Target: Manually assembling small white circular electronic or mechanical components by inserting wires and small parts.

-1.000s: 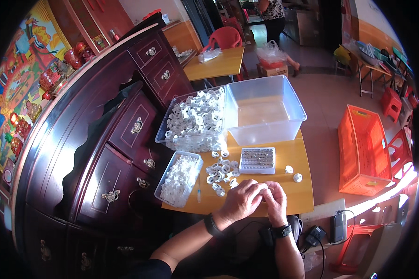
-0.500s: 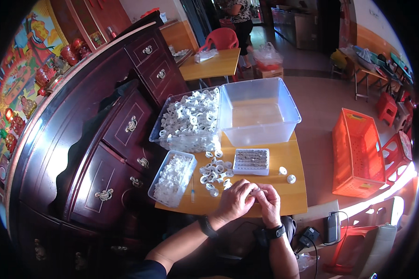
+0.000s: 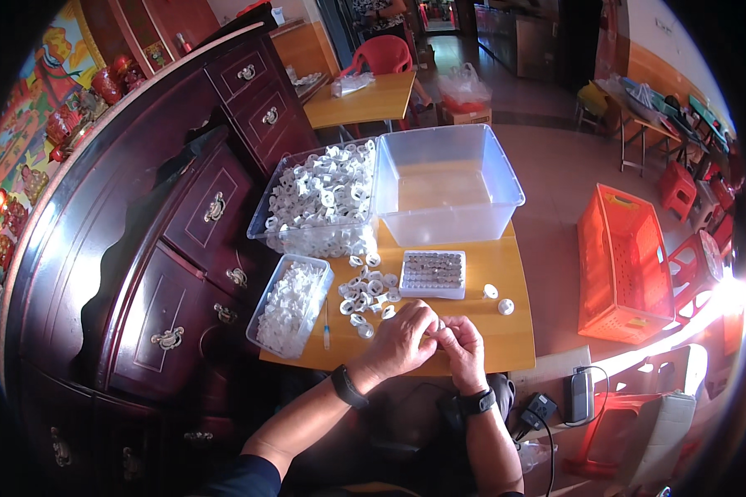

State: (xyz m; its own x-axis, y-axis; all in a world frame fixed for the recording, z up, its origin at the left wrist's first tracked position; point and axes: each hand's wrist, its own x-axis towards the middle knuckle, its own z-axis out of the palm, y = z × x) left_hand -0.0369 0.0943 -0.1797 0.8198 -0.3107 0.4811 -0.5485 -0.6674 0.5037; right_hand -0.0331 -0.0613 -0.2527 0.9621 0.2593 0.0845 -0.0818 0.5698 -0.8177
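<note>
Over the near edge of the wooden table (image 3: pixel 506 348), my left hand (image 3: pixel 402 341) and my right hand (image 3: pixel 462 352) meet, fingertips pinched together. A tiny pale piece seems to sit between them, mostly hidden by the fingers. Beyond my left hand lies a loose group of white ring-shaped plastic parts (image 3: pixel 375 288). Just past both hands stands a white tray (image 3: pixel 433 291) with rows of small metallic pieces. Two round white parts (image 3: pixel 506 306) rest to the right. A slim tool with a pale blue handle (image 3: pixel 326 338) lies left of the rings.
Left on the table, a small clear bin (image 3: pixel 327 311) holds small white plastic pieces. Behind it, a large clear bin (image 3: pixel 261 224) is heaped with white ring parts, beside another clear bin (image 3: pixel 452 228). A dark cabinet (image 3: pixel 166 248) borders the left; an orange crate (image 3: pixel 626 265) stands right.
The whole view has shifted, so the table and bins sit a little further left and higher. Both hands stay together, fingertips still pinched. The person in the background has moved left.
</note>
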